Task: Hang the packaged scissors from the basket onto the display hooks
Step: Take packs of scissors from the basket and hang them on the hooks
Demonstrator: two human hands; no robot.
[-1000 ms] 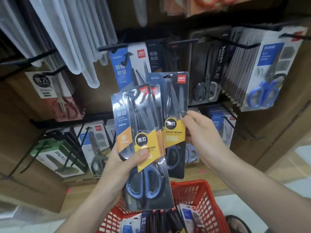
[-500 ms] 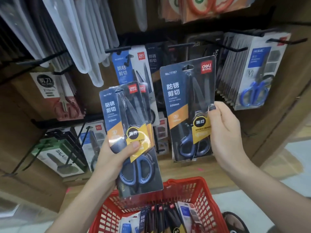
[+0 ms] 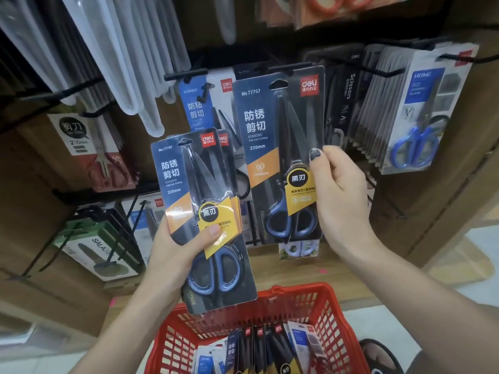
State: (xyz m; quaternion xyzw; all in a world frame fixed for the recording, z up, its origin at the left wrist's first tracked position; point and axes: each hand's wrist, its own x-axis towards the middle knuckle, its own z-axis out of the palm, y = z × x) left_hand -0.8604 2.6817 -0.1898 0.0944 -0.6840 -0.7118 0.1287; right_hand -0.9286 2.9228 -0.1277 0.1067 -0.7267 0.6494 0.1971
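Since half a second ago the right hand point(image 3: 343, 195) has lifted its single dark card-backed pack of blue-handled scissors point(image 3: 278, 157) higher, so the pack's hang hole now sits just under the tip of a black wire display hook point(image 3: 286, 67); whether the hook has entered the hole cannot be told. Thumb and fingers pinch the pack's right edge near the yellow label. That pack reads "No.77757" and "220mm", with a red brand square at its top corner and black blades under clear blister plastic. Lower and to the left, the left hand point(image 3: 175, 252) grips a fanned stack of matching scissor packs point(image 3: 205, 220), thumb pressed on the front yellow label. Below both, a red plastic lattice basket point(image 3: 332, 314) holds more packs standing on edge.
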